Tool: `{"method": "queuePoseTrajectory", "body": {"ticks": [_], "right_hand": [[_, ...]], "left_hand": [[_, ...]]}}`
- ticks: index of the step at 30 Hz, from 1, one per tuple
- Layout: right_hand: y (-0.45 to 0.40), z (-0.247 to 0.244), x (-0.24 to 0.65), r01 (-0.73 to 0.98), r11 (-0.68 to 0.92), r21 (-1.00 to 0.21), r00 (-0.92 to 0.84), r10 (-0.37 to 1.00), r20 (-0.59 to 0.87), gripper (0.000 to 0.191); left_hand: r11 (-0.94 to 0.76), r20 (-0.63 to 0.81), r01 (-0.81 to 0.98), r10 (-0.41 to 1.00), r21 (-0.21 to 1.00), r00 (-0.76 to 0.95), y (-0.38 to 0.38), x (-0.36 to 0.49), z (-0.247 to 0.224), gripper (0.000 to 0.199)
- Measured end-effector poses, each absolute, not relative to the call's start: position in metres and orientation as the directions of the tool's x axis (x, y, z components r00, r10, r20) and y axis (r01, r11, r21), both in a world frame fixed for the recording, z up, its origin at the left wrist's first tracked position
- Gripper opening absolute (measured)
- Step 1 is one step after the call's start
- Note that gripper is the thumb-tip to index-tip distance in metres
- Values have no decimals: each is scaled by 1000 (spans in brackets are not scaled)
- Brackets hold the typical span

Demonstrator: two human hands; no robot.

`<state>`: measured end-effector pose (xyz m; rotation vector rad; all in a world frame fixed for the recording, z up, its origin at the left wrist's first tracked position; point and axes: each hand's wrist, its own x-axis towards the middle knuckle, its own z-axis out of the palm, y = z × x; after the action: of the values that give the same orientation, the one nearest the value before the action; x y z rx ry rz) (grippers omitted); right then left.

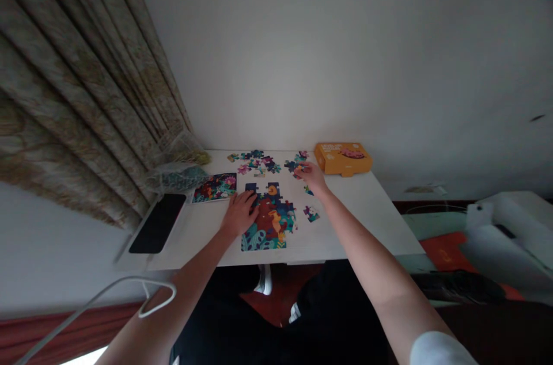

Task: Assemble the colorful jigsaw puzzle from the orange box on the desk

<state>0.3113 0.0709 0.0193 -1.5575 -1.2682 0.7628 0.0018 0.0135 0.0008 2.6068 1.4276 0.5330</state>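
A partly joined jigsaw puzzle (270, 221) lies on the white table, showing a brown animal figure, an orange shape and teal leaves. My left hand (239, 212) rests at its left edge, fingers stretched out over the upper left corner. Farther back on the right, my right hand (311, 176) has thumb and fingers closed on a puzzle piece (298, 170) beside a small cluster of loose pieces (301, 156). Below that hand lie a small loose piece (308, 190) and a purple and white one (310, 214). More loose pieces (259, 162) are scattered behind the puzzle.
A picture card (216, 187) lies left of the puzzle. An orange puzzle box (344, 159) stands at the back right. A black-screened phone or tablet (159, 223) and clear plastic bags (177, 177) occupy the left side. A white cable (125, 280) loops near my left forearm.
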Motion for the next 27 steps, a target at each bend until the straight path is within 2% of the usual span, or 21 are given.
{"method": "queuePoseTrajectory", "body": {"ticks": [2,4,8,13,18,23,27], "right_hand": [[40,13,312,173,11,-985,291,955,62,46],[13,8,311,76,39,-996,309,949,61,51],[-27,-1,308,47,34,-998,339,940,48,53],[-45,-12,306,24,-3,-1000,351,937,6,58],[-42,-20,308,64,28,-998,318,947,47,56],[-25,-18,307,220,49,-974,225,969,100,44],[-5,-13,300,314,46,-948,110,990,85,37]], "left_hand": [[-564,275,783,821,262,500,14,1,1,38],[-589,306,768,802,253,514,11,2,3,38],[-654,321,705,753,275,574,-5,21,7,38],[-694,238,671,720,262,652,-30,59,10,40],[-649,182,726,760,225,623,-37,73,6,46],[-642,190,736,767,217,613,-39,74,4,46],[-630,189,744,777,224,601,-41,75,6,45]]}}
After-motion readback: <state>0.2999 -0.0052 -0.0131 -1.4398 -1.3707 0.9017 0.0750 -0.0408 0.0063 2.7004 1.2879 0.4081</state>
